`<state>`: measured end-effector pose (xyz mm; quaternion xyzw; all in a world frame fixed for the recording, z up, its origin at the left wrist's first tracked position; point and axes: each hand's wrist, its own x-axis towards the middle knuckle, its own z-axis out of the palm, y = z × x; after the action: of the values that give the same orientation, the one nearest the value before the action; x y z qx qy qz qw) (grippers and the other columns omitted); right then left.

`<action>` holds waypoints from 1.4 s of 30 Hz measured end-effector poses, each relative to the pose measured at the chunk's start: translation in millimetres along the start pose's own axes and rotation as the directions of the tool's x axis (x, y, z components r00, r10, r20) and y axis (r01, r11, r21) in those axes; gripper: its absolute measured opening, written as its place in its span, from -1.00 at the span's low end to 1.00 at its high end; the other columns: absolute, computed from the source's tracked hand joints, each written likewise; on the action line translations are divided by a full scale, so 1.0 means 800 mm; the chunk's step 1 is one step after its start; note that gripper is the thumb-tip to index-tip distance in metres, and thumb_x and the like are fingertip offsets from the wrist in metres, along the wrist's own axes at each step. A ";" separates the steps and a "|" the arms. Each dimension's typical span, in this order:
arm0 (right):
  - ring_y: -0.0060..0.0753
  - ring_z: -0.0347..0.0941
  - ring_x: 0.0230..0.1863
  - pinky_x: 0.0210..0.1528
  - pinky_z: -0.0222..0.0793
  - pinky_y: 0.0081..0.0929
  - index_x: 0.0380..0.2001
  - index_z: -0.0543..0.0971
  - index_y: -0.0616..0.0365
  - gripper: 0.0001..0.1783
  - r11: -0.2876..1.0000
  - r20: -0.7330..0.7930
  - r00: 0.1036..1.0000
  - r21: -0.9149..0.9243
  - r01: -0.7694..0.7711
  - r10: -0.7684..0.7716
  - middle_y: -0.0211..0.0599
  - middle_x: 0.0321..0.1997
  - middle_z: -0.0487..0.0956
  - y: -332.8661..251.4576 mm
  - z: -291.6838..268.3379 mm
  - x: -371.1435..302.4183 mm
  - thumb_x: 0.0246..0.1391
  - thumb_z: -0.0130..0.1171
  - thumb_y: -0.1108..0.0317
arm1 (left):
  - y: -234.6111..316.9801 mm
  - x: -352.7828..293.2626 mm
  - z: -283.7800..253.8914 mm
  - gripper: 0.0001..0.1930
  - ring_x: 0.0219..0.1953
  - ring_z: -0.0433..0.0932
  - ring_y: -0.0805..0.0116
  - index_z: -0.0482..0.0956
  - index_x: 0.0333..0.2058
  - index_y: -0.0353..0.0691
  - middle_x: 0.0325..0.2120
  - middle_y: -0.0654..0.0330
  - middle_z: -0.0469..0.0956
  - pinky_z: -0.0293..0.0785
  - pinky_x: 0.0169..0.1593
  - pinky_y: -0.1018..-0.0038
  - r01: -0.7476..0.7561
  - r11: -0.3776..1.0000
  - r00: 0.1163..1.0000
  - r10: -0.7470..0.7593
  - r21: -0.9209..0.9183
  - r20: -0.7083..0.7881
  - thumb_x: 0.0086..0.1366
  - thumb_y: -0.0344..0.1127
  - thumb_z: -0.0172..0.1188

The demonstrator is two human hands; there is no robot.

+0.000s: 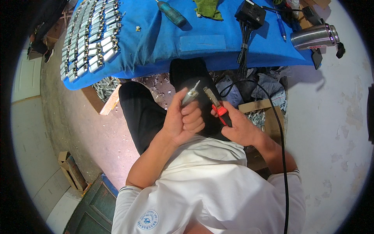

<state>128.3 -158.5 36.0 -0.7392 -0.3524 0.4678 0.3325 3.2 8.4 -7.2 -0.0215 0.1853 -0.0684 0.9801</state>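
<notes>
My left hand [183,119] is closed around a small silver metal part [190,96]. A thin pale pin sticks up from the part's top, and the fingers hide its lower end. Close by on the right, my right hand [238,123] grips pliers [222,112] with red and black handles. Their metal jaws point up and to the left, apart from the silver part. Both hands are above my lap, in front of the table. Several rows of similar-looking silver metal parts [87,39] lie on the blue tablecloth [152,43] at the far left.
On the table are a teal-handled screwdriver [171,14], a green cloth [209,8], a black box with cables [250,15], a blue pen [281,27] and a steel flask [314,37]. A black cable [281,136] runs past my right arm. Cardboard boxes [273,121] of metal pieces stand below.
</notes>
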 end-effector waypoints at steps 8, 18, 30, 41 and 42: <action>0.11 0.39 0.06 0.13 0.26 -0.26 0.21 0.14 0.33 -0.27 0.975 -0.008 0.999 -0.217 -0.044 0.043 0.16 -0.01 0.43 -0.013 0.015 -0.007 -0.12 -0.01 0.47 | -0.004 0.001 -0.001 -0.47 -0.86 -0.07 0.57 0.12 -0.72 0.04 -0.87 0.45 0.03 -0.11 -0.71 0.57 -0.091 0.983 0.990 0.106 0.157 -0.096 0.37 0.16 -0.12; 0.07 0.42 -0.08 0.03 0.30 -0.24 0.10 0.23 0.30 -0.39 0.987 0.042 0.991 -0.104 -0.125 0.130 0.08 -0.16 0.46 -0.017 0.022 -0.001 -0.13 -0.02 0.47 | -0.012 0.002 0.000 -0.48 -0.77 -0.02 0.58 0.11 -0.68 0.03 -0.82 0.43 0.06 -0.11 -0.67 0.60 -0.172 0.899 0.926 0.287 0.403 -0.245 0.36 0.17 -0.08; -0.11 0.42 -0.13 -0.01 0.31 -0.31 -0.02 0.31 0.28 -0.51 0.990 0.100 0.986 -0.048 -0.131 0.135 -0.06 -0.17 0.46 -0.011 0.018 0.006 -0.12 -0.01 0.47 | -0.011 0.003 0.005 -0.47 -0.76 -0.03 0.57 0.09 -0.69 0.04 -0.82 0.43 0.02 -0.10 -0.66 0.61 -0.200 0.859 0.907 0.344 0.471 -0.241 0.36 0.18 -0.08; -0.15 0.41 -0.21 -0.07 0.33 -0.30 -0.10 0.33 0.29 -0.59 0.992 0.093 0.988 -0.013 -0.123 0.124 -0.12 -0.28 0.44 -0.017 0.014 0.010 -0.13 0.00 0.49 | -0.010 0.008 -0.001 -0.45 -0.76 -0.05 0.56 0.04 -0.71 0.05 -0.82 0.43 -0.01 -0.10 -0.66 0.61 -0.189 0.859 0.916 0.329 0.475 -0.231 0.36 0.18 -0.10; -0.15 0.40 -0.23 -0.09 0.33 -0.30 -0.10 0.33 0.28 -0.58 0.991 0.069 0.989 -0.030 -0.132 0.134 -0.12 -0.28 0.44 -0.015 0.015 0.010 -0.13 0.00 0.50 | -0.010 0.009 0.000 -0.45 -0.76 -0.05 0.56 0.03 -0.71 0.04 -0.83 0.43 -0.01 -0.10 -0.66 0.60 -0.187 0.859 0.914 0.329 0.477 -0.236 0.37 0.18 -0.10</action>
<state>117.4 -143.5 37.9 -0.7483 -0.3198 0.5102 0.2785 8.6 -0.4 -9.2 0.2393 0.3168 0.0221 0.9175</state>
